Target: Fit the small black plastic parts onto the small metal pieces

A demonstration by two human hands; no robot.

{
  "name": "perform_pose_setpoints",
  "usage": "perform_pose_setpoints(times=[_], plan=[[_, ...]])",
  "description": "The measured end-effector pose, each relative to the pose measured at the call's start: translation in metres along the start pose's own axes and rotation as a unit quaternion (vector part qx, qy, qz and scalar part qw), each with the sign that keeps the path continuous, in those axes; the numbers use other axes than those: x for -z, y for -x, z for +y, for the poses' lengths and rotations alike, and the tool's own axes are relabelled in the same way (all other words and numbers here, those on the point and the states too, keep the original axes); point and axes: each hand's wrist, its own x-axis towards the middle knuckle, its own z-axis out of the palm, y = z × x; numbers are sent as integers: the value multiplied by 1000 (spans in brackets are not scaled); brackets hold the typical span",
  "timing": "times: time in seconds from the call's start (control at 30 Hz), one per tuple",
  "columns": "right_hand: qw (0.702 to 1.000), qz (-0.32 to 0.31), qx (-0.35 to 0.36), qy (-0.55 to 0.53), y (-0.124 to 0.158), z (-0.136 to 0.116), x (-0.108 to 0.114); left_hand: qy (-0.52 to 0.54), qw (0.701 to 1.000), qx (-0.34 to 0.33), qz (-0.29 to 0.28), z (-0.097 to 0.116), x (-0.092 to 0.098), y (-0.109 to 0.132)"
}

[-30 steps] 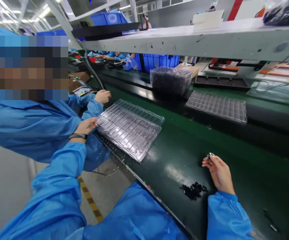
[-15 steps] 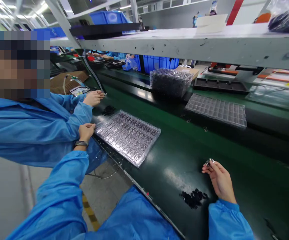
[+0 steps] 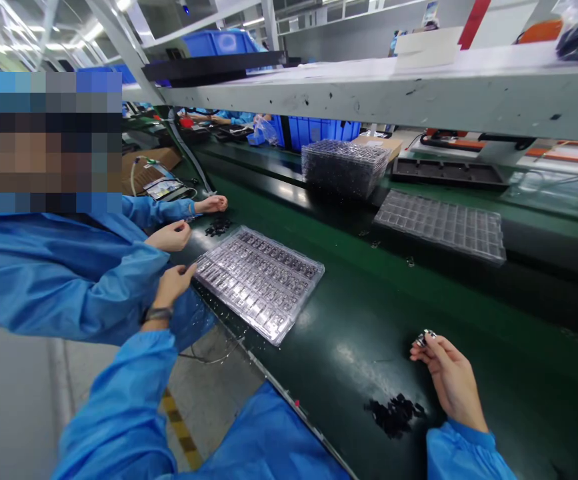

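My right hand [image 3: 451,377] pinches a small shiny metal part [image 3: 425,338] above the green work surface [image 3: 333,347]. Just left of it on the surface lies a pile of small black pieces [image 3: 396,415]. My left hand [image 3: 173,288], with a dark band at the wrist, is closed at the near left corner of a clear plastic tray [image 3: 259,283] filled with rows of small metal parts. Whatever its fingertips grip is too small to tell.
A co-worker in blue sits at the left, hands [image 3: 169,237] near another black pile [image 3: 217,227]. Beyond stand an emptier clear tray [image 3: 441,225], stacked clear trays [image 3: 343,167] and a black tray [image 3: 449,173]. A white shelf [image 3: 369,100] crosses overhead.
The co-worker's hands have moved apart, one reaching right over the surface and the other drawn back. The view has shifted slightly; my right hand still holds the metal part.
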Motion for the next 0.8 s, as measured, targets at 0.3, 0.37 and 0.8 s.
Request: perform_pose_setpoints(times=[0.3,0.37,0.8], plan=[[989,-121,-32,83,39,-11,-55,191,915,-300,-190,140,2,220],[985,-147,-37,84,45,-8,-65,189,852,-405,-273,186,-24,262],[993,-118,-24,19,39,19,-79,37,813,-515,-270,222,-96,320]])
